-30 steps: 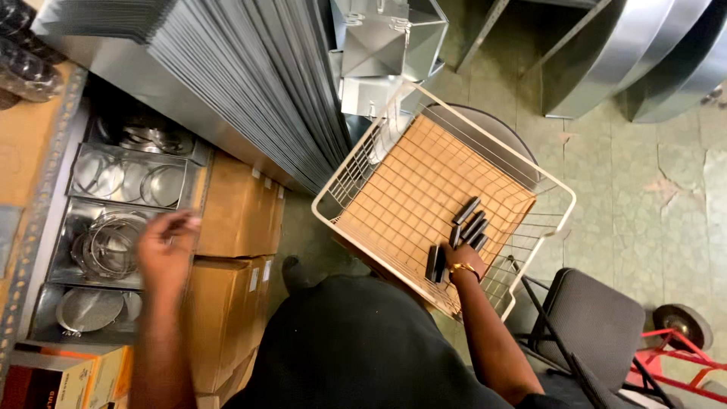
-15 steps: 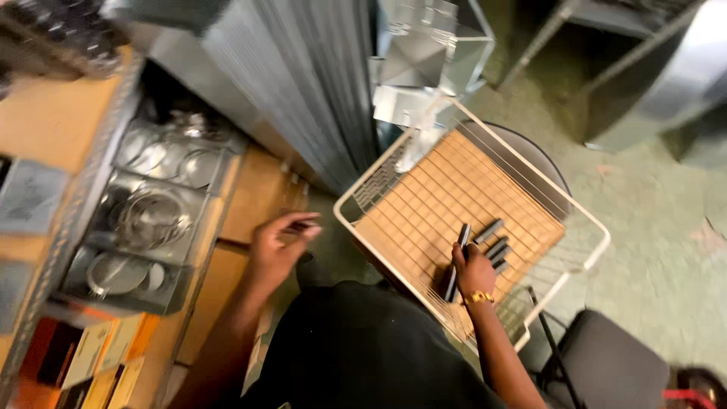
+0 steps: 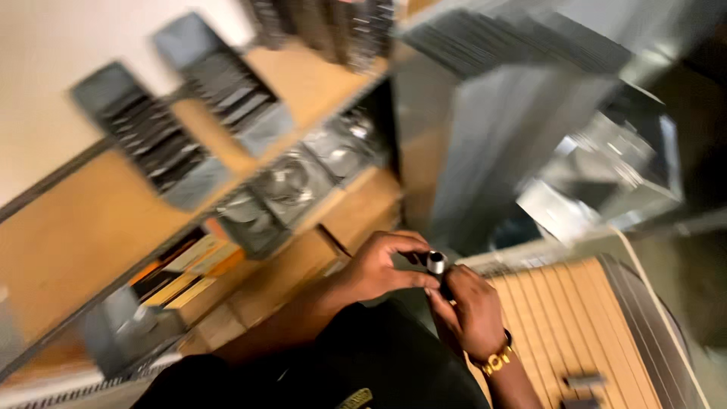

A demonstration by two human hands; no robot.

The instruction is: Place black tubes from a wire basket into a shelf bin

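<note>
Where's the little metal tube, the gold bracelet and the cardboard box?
Metal tube [image 3: 436,263], head view, on its shiny top end.
Gold bracelet [image 3: 494,362], head view, on the band at the wrist.
Cardboard box [image 3: 280,282], head view, on its top face.

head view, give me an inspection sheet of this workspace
surface: wire basket with a tan slatted panel inside
job's things: small dark cylinder with a silver end, held between both hands
clutter: dark pieces lying on the panel
grippers: left hand and right hand both pinch the cylinder with their fingers; gold bracelet on the right wrist
cables: nothing seen
surroundings: wooden shelves with grey bins, round metal parts, stacked sheet metal; picture blurred
</note>
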